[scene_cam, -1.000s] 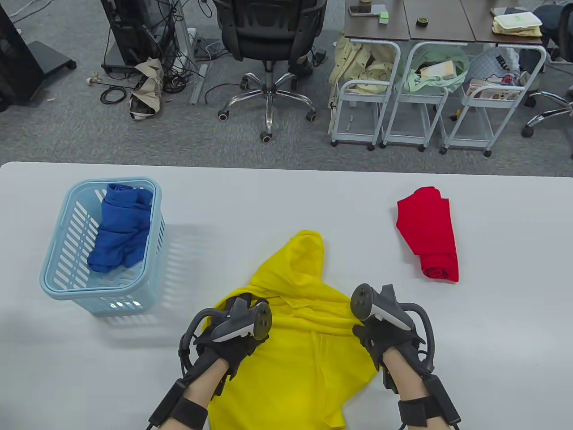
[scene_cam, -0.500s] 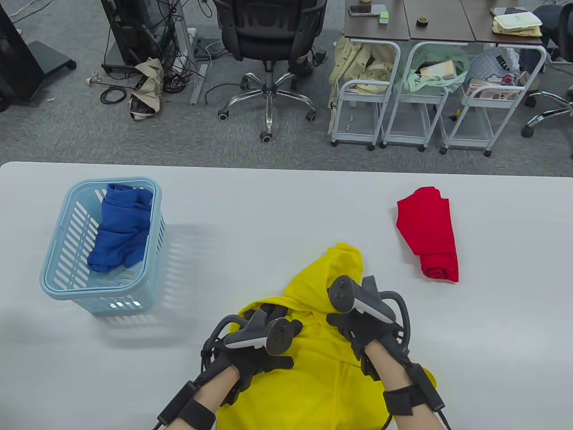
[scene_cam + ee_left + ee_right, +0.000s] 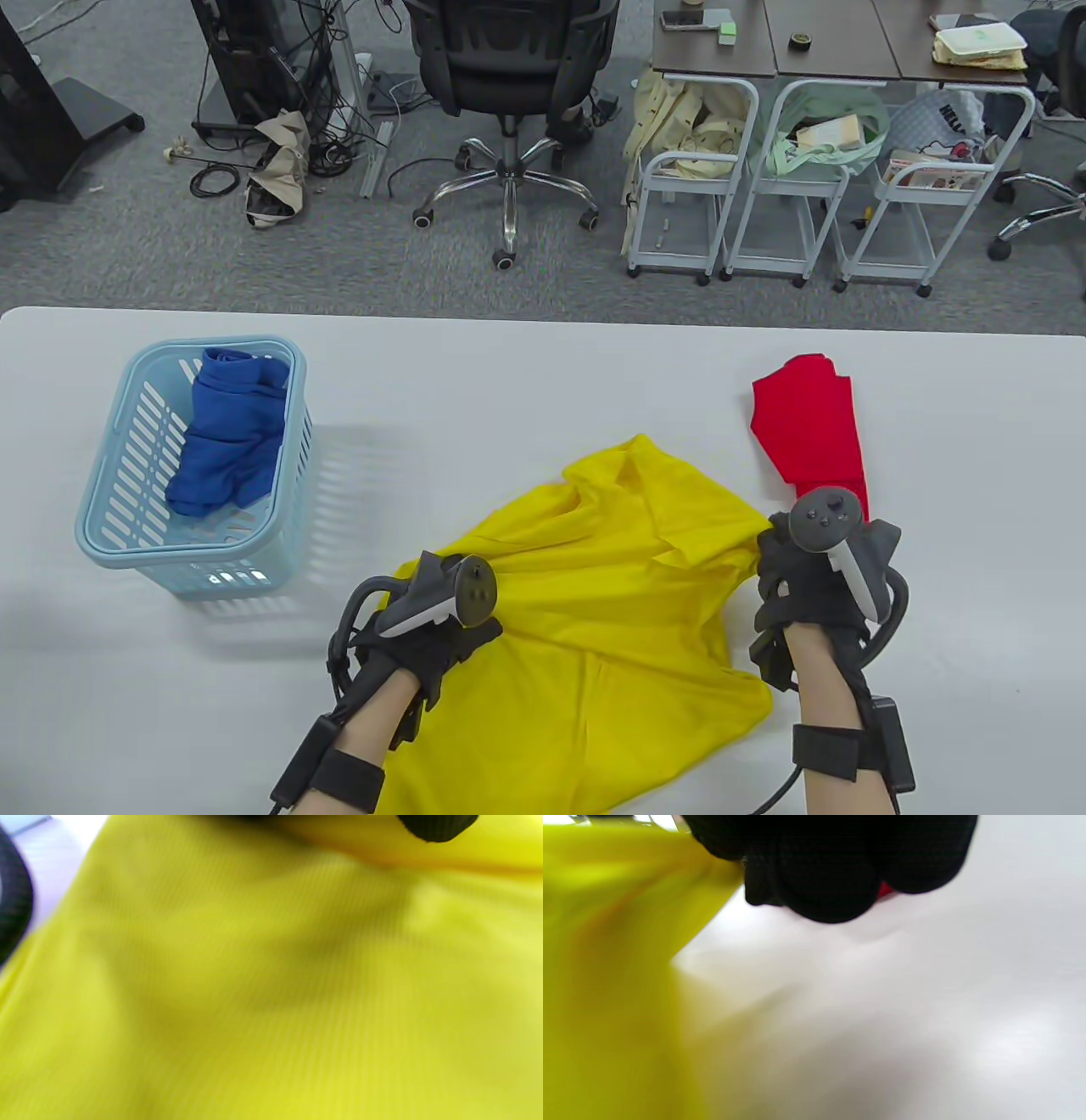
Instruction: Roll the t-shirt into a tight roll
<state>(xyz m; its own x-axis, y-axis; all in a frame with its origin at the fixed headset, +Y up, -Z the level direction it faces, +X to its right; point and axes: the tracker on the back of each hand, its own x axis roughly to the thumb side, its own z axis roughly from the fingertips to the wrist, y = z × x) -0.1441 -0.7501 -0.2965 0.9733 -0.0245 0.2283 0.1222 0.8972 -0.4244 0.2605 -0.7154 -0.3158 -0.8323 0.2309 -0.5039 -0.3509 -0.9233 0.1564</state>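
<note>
Yellow t-shirt (image 3: 611, 594) spread, edges gripped by both hands' fingers, red shirt (image 3: 810, 429) beside right hand (image 3: 806, 577)

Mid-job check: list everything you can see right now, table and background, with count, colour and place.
yellow shirt: 1, yellow, spread on table, near centre
red shirt: 1, red, partly rolled, table right
blue shirt: 1, blue, bunched inside basket
basket: 1, light blue, table left
table: 1, white, fills lower half of table view
office chair: 1, black, on the floor beyond table
carts: 3, white frames, under brown desks, far right
cables: a tangle, black, floor far left
left hand: 1, black glove, on the yellow shirt's left edge; grip hidden
right hand: 1, black glove, grips the yellow shirt's right edge
</note>
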